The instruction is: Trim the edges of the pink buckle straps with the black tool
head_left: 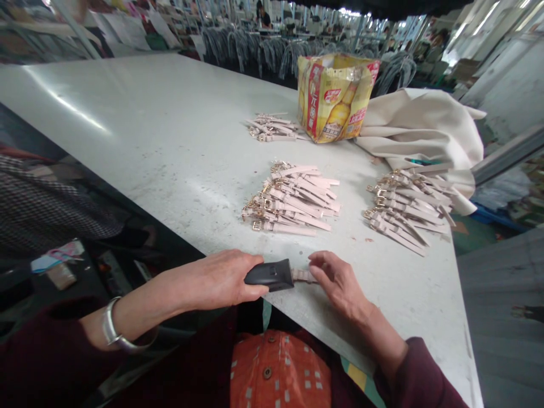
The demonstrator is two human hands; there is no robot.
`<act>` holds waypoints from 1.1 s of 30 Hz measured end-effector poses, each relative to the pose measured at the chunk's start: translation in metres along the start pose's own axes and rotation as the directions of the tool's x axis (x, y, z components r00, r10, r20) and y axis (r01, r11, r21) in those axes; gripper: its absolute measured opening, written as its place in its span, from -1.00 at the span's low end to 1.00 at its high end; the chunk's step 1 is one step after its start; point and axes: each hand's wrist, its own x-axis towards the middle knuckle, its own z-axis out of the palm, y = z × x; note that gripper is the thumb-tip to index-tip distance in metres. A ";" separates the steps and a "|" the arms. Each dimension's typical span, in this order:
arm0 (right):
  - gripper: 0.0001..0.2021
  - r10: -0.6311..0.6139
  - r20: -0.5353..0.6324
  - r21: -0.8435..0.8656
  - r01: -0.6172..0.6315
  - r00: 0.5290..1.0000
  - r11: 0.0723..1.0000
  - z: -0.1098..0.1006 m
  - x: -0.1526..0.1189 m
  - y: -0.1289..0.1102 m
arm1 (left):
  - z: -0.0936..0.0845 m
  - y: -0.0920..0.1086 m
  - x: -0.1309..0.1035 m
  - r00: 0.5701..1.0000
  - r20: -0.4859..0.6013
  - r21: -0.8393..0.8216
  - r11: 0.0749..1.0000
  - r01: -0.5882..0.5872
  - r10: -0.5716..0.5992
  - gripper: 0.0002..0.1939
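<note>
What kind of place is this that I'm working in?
Probably a factory workshop, perhaps making leather-like goods: piles of pale buckled straps lie on a long worktable, and many similar grey pieces hang in a row beyond it.

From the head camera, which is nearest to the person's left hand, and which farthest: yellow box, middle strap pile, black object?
From the left hand:
1. Black object: in its grip.
2. Middle strap pile: on the table, beyond the hands.
3. Yellow box: farther back, behind that pile.
</note>
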 end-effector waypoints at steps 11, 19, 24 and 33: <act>-0.88 -0.171 0.111 -0.206 0.191 0.979 0.960 -0.005 -0.013 0.013 | -0.013 0.001 0.008 1.000 0.023 0.066 0.998 -0.005 0.003 -0.79; -0.86 -0.175 0.140 -0.200 0.201 0.975 0.959 -0.006 -0.010 0.013 | -0.008 -0.012 0.008 1.000 -0.015 0.035 0.999 0.026 -0.026 -0.73; -0.87 -0.164 0.130 -0.203 0.188 0.978 0.961 -0.004 -0.009 0.010 | -0.014 0.007 -0.004 0.997 -0.026 0.110 0.991 0.070 -0.067 -0.74; -0.89 -0.153 0.145 -0.164 0.176 0.978 0.971 -0.005 -0.008 0.010 | 0.004 0.037 0.018 1.000 -0.002 0.309 0.951 0.003 -0.002 -0.72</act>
